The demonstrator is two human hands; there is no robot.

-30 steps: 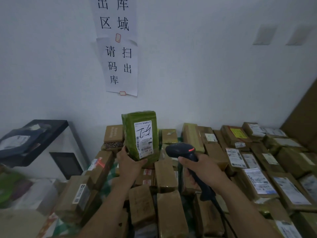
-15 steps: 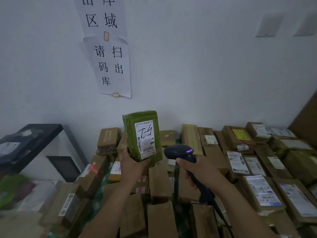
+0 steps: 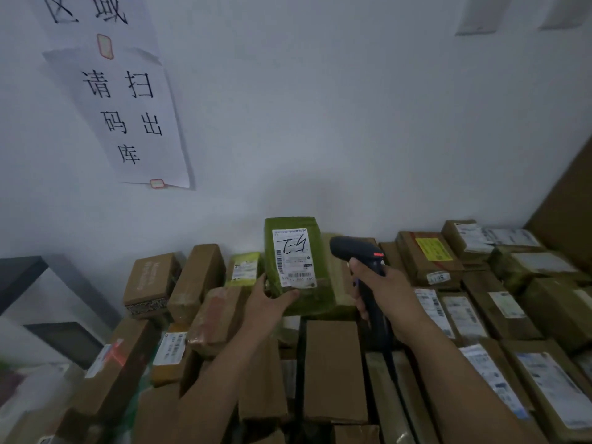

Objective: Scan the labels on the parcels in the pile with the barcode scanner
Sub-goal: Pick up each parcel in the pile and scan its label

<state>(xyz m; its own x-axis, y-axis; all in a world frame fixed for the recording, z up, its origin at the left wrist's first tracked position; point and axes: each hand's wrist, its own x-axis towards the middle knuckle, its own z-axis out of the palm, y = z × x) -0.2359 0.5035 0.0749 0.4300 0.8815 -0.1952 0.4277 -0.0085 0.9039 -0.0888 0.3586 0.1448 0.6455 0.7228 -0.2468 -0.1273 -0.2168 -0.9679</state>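
Note:
My left hand [image 3: 269, 299] holds a green parcel [image 3: 293, 241] upright by its lower edge, above the pile of brown parcels [image 3: 333, 363]. Its white label [image 3: 294, 257], with a handwritten mark and barcodes, faces me. My right hand [image 3: 384, 293] grips the handle of a black barcode scanner [image 3: 355, 251] just right of the parcel. The scanner's head points left and away, level with the label, and a small red light shows on its side. A dark cable runs down from the handle between the boxes.
Labelled parcels [image 3: 474, 312] lie in rows at the right. A white wall with paper signs [image 3: 128, 116] stands behind the pile. A dark shelf unit [image 3: 28, 277] is at the left, and a brown panel [image 3: 563, 213] closes the right edge.
The green parcel has shifted right and slightly away, closer to the scanner. The scanner's light went from purple to red. My view has swung left and dipped.

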